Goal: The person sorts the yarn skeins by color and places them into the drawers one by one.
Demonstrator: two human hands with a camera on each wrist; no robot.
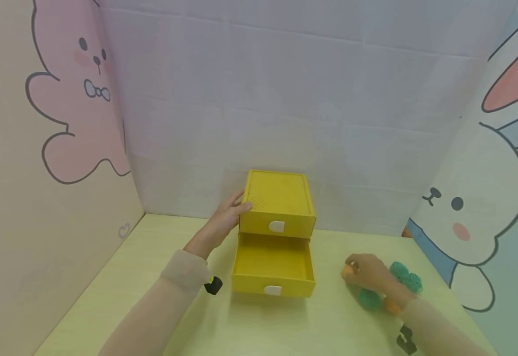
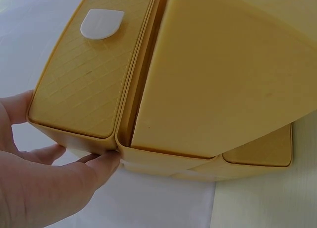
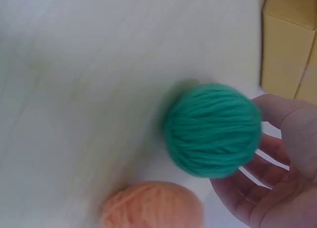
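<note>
A yellow two-drawer box (image 1: pixel 279 193) stands at the middle back, its lower drawer (image 1: pixel 272 287) pulled out with a bare inside and its upper drawer closed. My left hand (image 1: pixel 221 225) rests against the box's left side, fingers fairly straight, touching near the front edge. My right hand (image 1: pixel 370 272), on the right of the table, holds an orange yarn ball (image 1: pixel 348 271) at its fingertips. A green yarn ball (image 3: pixel 213 131) covers that grip in the right wrist view. Another orange yarn ball (image 3: pixel 153 208) lies beside it.
More green yarn balls (image 1: pixel 412 283) lie beyond my right wrist. A pale table (image 1: pixel 259 331) carries everything. A white cloth wall (image 1: pixel 285 99) rises behind the box, with cartoon-printed panels (image 1: pixel 481 232) at both sides.
</note>
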